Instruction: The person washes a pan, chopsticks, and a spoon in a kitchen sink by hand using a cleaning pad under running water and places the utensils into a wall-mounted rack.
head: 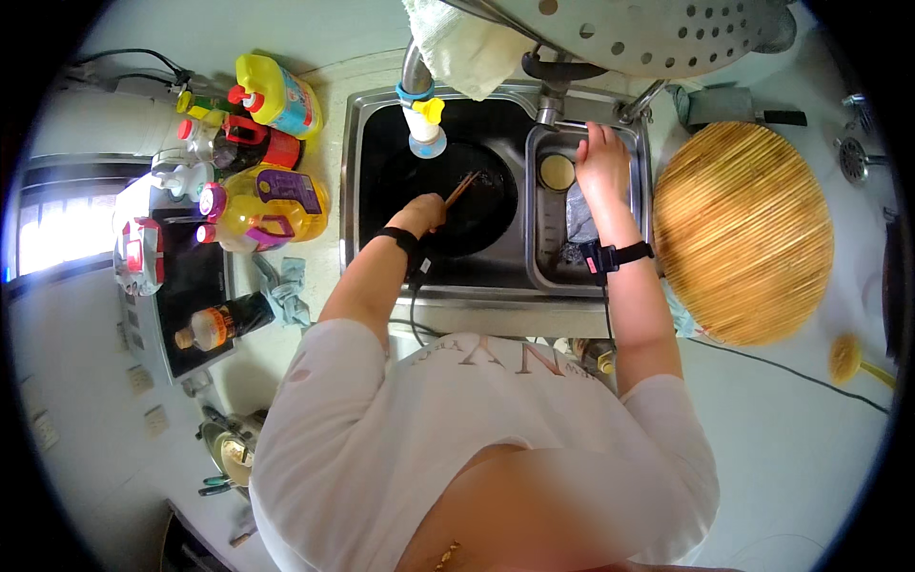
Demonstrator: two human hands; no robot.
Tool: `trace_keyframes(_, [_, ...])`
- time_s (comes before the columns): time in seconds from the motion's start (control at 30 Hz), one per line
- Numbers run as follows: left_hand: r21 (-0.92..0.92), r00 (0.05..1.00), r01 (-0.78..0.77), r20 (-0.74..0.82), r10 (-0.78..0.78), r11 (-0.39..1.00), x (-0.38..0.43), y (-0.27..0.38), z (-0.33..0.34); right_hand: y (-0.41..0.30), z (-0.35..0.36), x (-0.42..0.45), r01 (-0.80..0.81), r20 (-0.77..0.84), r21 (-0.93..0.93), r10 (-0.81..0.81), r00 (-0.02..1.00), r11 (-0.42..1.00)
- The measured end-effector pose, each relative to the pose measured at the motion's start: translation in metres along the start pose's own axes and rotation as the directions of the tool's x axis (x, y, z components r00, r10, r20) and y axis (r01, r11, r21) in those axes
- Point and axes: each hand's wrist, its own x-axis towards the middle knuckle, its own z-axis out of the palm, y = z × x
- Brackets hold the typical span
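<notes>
In the large sink basin lies a black wok (472,214). My left hand (423,213) is closed around wooden chopsticks (461,189), whose tips reach over the wok's dark inside. My right hand (604,161) is over the small steel basin (532,214) near its back rim, just in front of a black-handled tap (549,111); its fingers look extended and no held object shows. Beside that hand, a round pale yellowish item (557,172) and a clear plastic-like piece (580,214) lie in the small basin. A faucet with a yellow lever (429,111) hangs above the wok.
Left of the sink stand plastic bottles (289,207), a yellow detergent bottle (275,96) and a blue cloth (289,289). A round bamboo board (743,232) and a cleaver (722,106) lie at right. Above hang a white cloth (468,46) and a perforated metal pan (643,32).
</notes>
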Motion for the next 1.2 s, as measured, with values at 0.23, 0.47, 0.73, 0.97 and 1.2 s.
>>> trace_keyframes(0.23, [-0.862, 0.988, -0.147, -0.147, 0.039, 0.485, -0.109, 0.015, -0.020, -0.002, 0.003, -0.011, -0.090, -0.006, 0.058, 0.091, 0.996, 0.994])
trace_keyframes(0.47, [-0.960, 0.960, -0.279, -0.279, -0.012, 0.020, -0.167, 0.034, -0.025, 0.051, 0.010, -0.079, -0.269, -0.058, 0.303, 0.299, 0.952, 0.914])
trace_keyframes(0.73, [-0.905, 0.967, -0.236, -0.254, 0.004, -0.353, -0.161, 0.039, -0.007, 0.059, 0.024, -0.139, -0.204, 0.441, 0.151, 0.118, 0.890, 0.967])
trace_keyframes(0.97, [-0.891, 0.959, -0.267, -0.284, -0.008, -0.368, -0.179, 0.046, -0.003, 0.036, 0.066, -0.125, -0.063, 0.541, -0.107, 0.111, 0.833, 0.992])
trace_keyframes(1.2, [-0.933, 0.956, -0.264, -0.220, -0.195, -0.243, -0.180, 0.060, 0.007, 0.006, 0.025, -0.103, -0.148, 0.096, 0.558, 0.113, 0.989, 0.817])
